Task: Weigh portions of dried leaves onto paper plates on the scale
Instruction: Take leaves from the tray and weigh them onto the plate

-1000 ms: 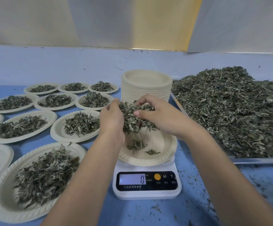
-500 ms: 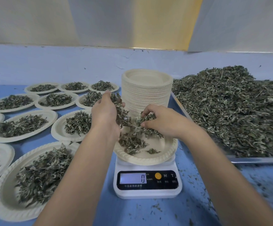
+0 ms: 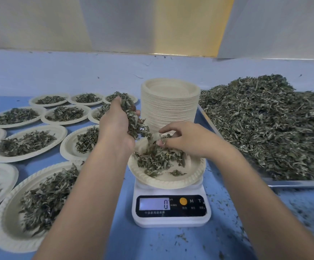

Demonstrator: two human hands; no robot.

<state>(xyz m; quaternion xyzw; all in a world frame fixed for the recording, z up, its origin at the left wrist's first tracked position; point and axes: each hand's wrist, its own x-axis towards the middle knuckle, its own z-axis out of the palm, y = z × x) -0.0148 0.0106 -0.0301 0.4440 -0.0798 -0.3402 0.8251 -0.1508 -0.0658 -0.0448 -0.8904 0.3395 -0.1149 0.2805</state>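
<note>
A white digital scale (image 3: 171, 220) stands on the blue table, its display showing 0. On it sits a paper plate (image 3: 163, 182) with a loose heap of dried leaves (image 3: 158, 160). My left hand (image 3: 115, 124) is raised above the plate's left side and grips a handful of dried leaves that trail down toward the plate. Over the plate's back right, my right hand (image 3: 184, 139) pinches a few leaves between thumb and fingertips.
A tall stack of empty paper plates (image 3: 170, 104) stands just behind the scale. A metal tray (image 3: 294, 183) piled with dried leaves (image 3: 268, 124) fills the right. Several filled plates (image 3: 28, 143) cover the table at left, the nearest one (image 3: 11, 235) by my left forearm.
My left hand has risen and tipped, letting leaves fall. The heap on the plate has grown. My right hand has dropped toward the plate and now pinches only a few leaves.
</note>
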